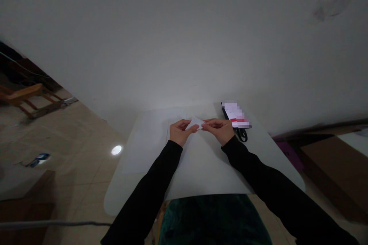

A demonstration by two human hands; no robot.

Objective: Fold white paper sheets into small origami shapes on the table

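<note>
A small folded white paper (196, 123) is held up between both hands above the white table (212, 176). My left hand (181, 131) pinches its left side between thumb and fingers. On the opposite side, my right hand (219, 129) grips the paper's right corner the same way. The two thumbs are close together on the near face of the paper. Flat white sheets (146, 138) lie on the table left of my left hand. Just beyond my right hand is a phone (236, 115) with a lit screen.
A black coiled cable (242, 134) lies beside the phone. A pale wall (184, 46) rises behind the table's far edge. On the left are a wooden chair (28, 93) and tiled floor. At the right stands a brown box (336, 168).
</note>
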